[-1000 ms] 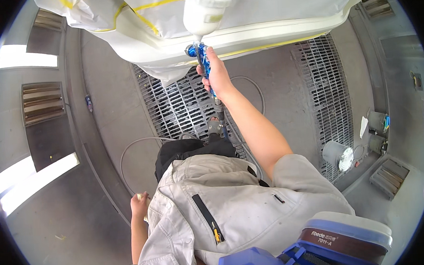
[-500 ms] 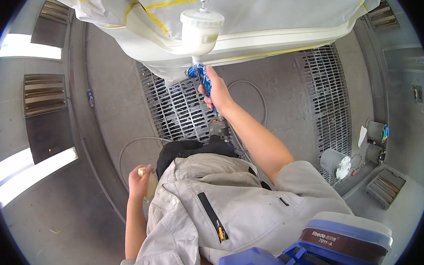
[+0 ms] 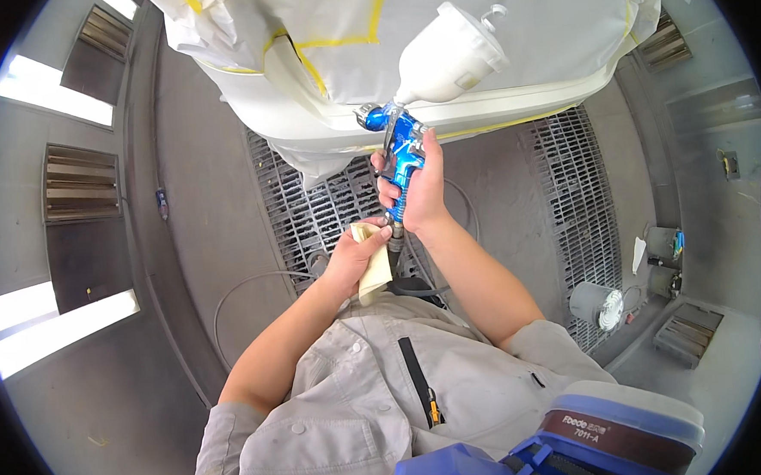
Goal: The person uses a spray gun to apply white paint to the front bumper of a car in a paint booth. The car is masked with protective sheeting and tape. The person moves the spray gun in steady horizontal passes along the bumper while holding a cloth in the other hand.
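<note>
My right hand (image 3: 421, 184) is closed around the handle of a blue spray gun (image 3: 404, 146). A white paint cup (image 3: 448, 55) sits on top of the gun, tilted to the right. My left hand (image 3: 356, 258) grips a folded pale yellow cloth (image 3: 375, 268) and reaches the lower end of the handle, where the air hose joins. Whether its fingers also hold the hose fitting I cannot tell. Just beyond the gun is a white car bumper (image 3: 305, 112), partly covered by masking sheet (image 3: 525, 32) edged with yellow tape.
Metal floor grates (image 3: 581, 201) run along the grey floor. An air hose (image 3: 221, 306) loops on the floor at the left. A bucket (image 3: 592, 304) with white material stands at the right. Vents (image 3: 82, 182) line the left wall; a respirator (image 3: 614, 427) shows at the lower edge.
My left hand has come up from my left side with the cloth to the gun's handle. The gun and cup have tilted to the right, and the gun is nearer my body.
</note>
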A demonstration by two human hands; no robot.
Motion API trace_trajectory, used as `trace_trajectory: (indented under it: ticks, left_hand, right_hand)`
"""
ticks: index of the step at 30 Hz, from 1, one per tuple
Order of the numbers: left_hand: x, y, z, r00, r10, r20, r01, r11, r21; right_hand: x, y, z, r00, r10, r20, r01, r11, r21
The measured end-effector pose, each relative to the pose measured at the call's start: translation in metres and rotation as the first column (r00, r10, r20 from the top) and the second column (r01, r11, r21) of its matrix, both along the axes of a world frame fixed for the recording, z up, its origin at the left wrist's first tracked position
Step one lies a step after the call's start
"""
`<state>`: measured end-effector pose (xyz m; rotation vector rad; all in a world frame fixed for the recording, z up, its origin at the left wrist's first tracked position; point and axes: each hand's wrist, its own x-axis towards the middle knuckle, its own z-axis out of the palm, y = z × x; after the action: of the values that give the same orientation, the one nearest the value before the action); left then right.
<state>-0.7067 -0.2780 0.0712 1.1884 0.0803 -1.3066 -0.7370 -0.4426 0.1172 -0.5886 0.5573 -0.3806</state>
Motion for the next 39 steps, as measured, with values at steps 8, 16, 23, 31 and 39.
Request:
trace_trajectory:
  ticks: [8,16,23,31,39]
  left_hand:
    - [0.030,0.020,-0.007,0.963,-0.213,-0.167,0.201,0.976,-0.085]
    - [0.080,0.045,-0.010,0.955,-0.256,-0.153,0.248,0.966,-0.068]
    - [0.168,0.147,-0.011,0.977,-0.159,0.142,0.148,0.985,0.087]
    - [0.203,0.336,0.079,0.664,-0.678,0.316,0.667,0.727,0.160]
    - [0.167,0.392,0.083,0.801,-0.533,0.272,0.445,0.835,0.324]
  right_hand:
    - [0.016,0.025,0.004,0.974,-0.061,-0.216,0.070,0.997,0.031]
    - [0.038,0.057,0.002,0.933,-0.137,-0.333,0.143,0.990,-0.006]
    - [0.054,0.087,0.009,0.918,-0.212,-0.336,0.201,0.977,-0.065]
    - [0.067,0.115,0.020,0.905,-0.275,-0.323,0.257,0.961,-0.098]
    - [0.087,0.125,0.017,0.930,-0.214,-0.300,0.190,0.976,-0.107]
